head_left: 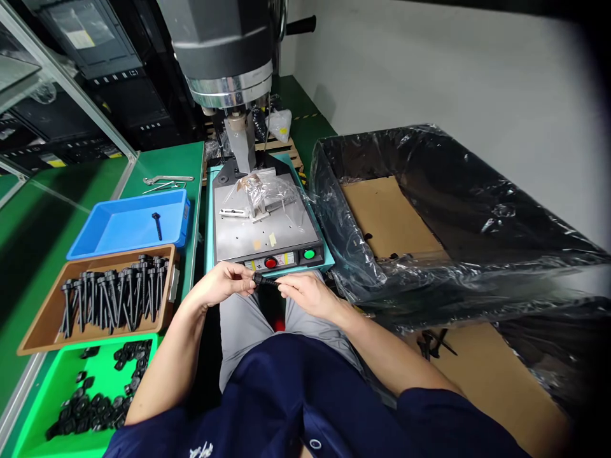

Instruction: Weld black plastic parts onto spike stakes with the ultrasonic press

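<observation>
My left hand [224, 283] and my right hand [308, 294] meet just in front of the press base, above my lap. Between them they pinch a small black bolt-like part [264, 280], the left fingers on its head end, the right fingers on its shank. Both hands are closed around it. A brown tray [42, 321] at my left holds several black bolts standing upright. Below it a green tray [57, 381] holds several black washers or nuts. A blue tray [126, 222] further back holds one black bolt [157, 224].
A press machine [229, 63] stands ahead over a metal plate [258, 229] with a red button [270, 262] and a green button [309, 254]. A large cardboard box lined with black plastic [429, 210] sits to the right. A wrench [167, 180] lies on the green bench.
</observation>
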`<action>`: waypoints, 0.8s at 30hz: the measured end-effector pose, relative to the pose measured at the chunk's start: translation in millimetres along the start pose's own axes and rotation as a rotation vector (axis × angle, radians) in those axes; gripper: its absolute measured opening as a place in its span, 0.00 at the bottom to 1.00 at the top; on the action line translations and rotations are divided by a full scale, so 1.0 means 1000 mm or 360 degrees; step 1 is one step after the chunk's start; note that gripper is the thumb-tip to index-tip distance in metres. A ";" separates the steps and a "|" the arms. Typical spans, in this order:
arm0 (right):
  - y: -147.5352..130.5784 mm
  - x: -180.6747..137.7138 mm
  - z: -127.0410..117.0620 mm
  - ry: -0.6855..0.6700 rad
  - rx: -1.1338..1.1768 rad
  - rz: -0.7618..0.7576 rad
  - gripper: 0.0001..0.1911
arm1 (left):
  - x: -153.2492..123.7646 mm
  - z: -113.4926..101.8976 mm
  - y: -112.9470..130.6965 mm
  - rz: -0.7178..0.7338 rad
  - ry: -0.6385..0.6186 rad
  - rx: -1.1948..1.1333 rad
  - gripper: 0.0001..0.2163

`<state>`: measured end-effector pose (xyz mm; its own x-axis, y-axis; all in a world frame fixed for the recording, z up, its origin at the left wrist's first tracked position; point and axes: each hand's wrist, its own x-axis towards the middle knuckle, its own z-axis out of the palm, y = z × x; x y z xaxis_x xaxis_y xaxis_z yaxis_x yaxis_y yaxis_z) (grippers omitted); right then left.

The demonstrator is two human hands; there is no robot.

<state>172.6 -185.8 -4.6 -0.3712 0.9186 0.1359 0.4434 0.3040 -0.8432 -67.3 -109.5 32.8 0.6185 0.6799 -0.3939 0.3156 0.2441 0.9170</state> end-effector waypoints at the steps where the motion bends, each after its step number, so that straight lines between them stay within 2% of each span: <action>1: 0.001 -0.001 0.002 0.0032 -0.0065 -0.0047 0.12 | 0.001 -0.002 -0.001 -0.0005 -0.0033 0.0018 0.14; 4: 0.005 -0.002 0.005 0.0037 -0.0123 -0.0092 0.12 | 0.005 -0.006 -0.002 -0.0004 -0.0122 0.0125 0.12; 9: 0.014 -0.001 0.006 -0.0133 0.0190 0.0061 0.12 | 0.012 -0.005 -0.004 -0.0077 -0.0180 0.0206 0.10; 12: 0.021 -0.002 0.012 -0.0054 0.0249 0.0126 0.12 | 0.015 -0.001 -0.005 -0.0048 -0.0127 0.0138 0.11; 15: 0.031 -0.001 0.025 0.0000 0.0572 0.0288 0.11 | 0.019 0.006 -0.004 0.0025 -0.0024 0.0034 0.13; 17: 0.037 0.003 0.033 0.0044 0.0846 0.0382 0.17 | 0.023 0.012 -0.003 0.0108 0.0037 0.0009 0.14; 20: 0.042 0.013 0.037 0.0101 0.1060 0.0410 0.29 | 0.032 0.022 -0.005 0.0279 0.0016 0.0112 0.14; 22: 0.044 0.024 0.035 0.0144 0.1102 0.0427 0.31 | 0.042 0.027 -0.010 0.0366 0.0074 0.0221 0.13; 24: 0.046 0.037 0.029 0.0210 0.1131 0.0465 0.30 | 0.053 0.027 -0.018 0.0417 0.0241 0.0244 0.13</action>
<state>155.8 -145.4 -53.4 -0.1997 0.9725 -0.1201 -0.1374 -0.1491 -0.9792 -20.8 -96.9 -5.7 0.5828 0.8034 -0.1216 0.2718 -0.0517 0.9610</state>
